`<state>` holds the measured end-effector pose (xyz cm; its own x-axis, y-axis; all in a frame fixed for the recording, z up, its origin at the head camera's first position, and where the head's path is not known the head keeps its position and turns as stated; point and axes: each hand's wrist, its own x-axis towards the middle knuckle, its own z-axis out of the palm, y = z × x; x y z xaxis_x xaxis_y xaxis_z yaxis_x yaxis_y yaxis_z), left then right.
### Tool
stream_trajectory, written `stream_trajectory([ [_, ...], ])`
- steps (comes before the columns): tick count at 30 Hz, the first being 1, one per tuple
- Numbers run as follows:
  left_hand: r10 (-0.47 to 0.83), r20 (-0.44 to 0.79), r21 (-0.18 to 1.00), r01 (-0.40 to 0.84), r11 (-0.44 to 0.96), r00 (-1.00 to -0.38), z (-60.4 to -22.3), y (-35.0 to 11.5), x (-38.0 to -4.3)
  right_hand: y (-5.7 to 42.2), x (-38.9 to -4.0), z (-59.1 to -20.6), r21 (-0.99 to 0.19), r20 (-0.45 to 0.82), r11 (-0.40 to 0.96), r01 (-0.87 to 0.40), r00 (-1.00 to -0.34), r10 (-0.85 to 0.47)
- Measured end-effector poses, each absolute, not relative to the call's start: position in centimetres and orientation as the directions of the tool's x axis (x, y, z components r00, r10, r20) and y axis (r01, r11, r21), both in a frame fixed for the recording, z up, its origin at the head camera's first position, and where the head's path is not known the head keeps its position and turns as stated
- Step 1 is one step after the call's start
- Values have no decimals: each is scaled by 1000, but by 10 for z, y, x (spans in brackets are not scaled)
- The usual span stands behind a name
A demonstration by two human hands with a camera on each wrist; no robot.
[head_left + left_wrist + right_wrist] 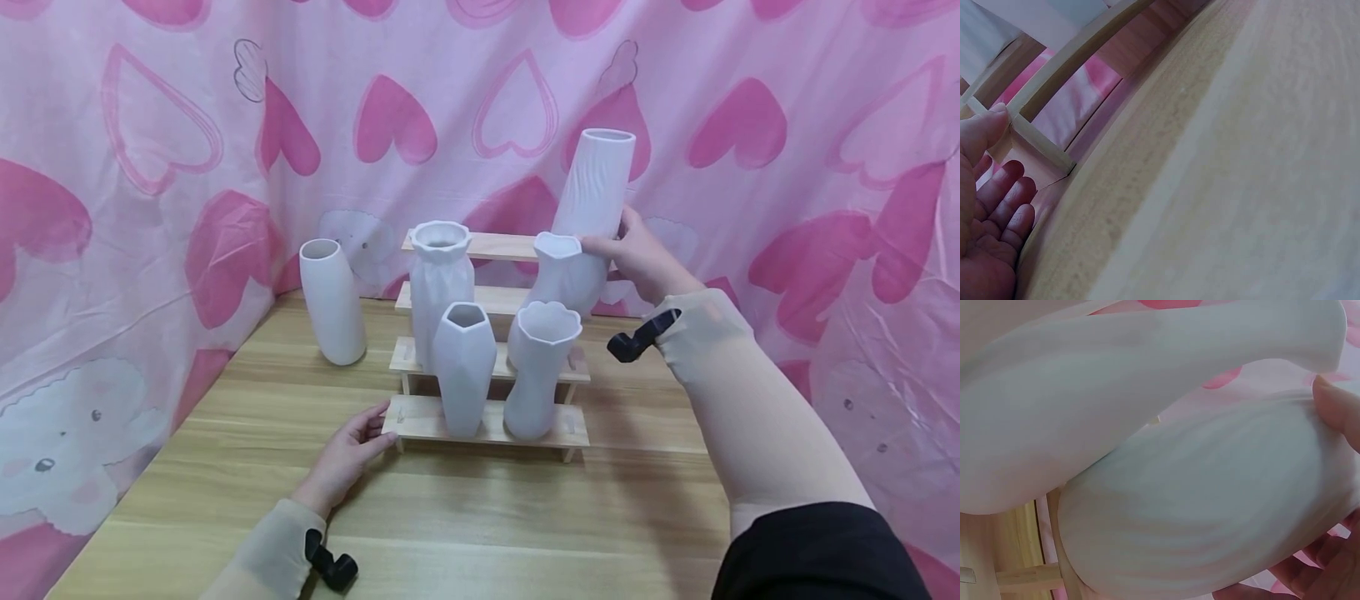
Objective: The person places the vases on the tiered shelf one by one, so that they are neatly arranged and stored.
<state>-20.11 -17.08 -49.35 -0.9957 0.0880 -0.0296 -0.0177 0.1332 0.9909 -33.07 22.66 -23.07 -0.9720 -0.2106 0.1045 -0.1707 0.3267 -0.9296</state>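
Note:
My right hand [652, 258] grips a tall, ribbed white vase [596, 187] at the back right of a stepped wooden stand [420, 421]. This vase leans slightly. In the right wrist view, thumb and fingers lie on opposite sides of the ribbed vase [1210, 500], and its base end overlaps a wooden strip. A smooth white vase [1085, 406] lies close beside it there. My left hand [341, 458] holds the front left corner of the lowest step. The left wrist view has its thumb [985, 131] at that corner, fingers curled below.
On the lowest step stand a faceted vase [465, 367] and a scalloped-rim vase [536, 392]. Behind them are a ruffled-neck vase [441, 283] and a wavy-rim vase [551, 271]. Another white vase [330, 300] stands on the table left of the stand. A pink heart-patterned curtain [397, 117] hangs behind.

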Motion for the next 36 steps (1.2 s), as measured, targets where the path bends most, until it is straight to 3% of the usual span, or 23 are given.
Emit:
stream_trajectory([
  [24,78,-34,990,-23,136,-996,-490,-169,-200,233,-327,-236,-944,126,259,-203,-950,-285],
  [36,75,-13,990,-3,138,-997,-490,-169,-200,251,-313,-248,-948,65,289,-130,-972,-225],
])
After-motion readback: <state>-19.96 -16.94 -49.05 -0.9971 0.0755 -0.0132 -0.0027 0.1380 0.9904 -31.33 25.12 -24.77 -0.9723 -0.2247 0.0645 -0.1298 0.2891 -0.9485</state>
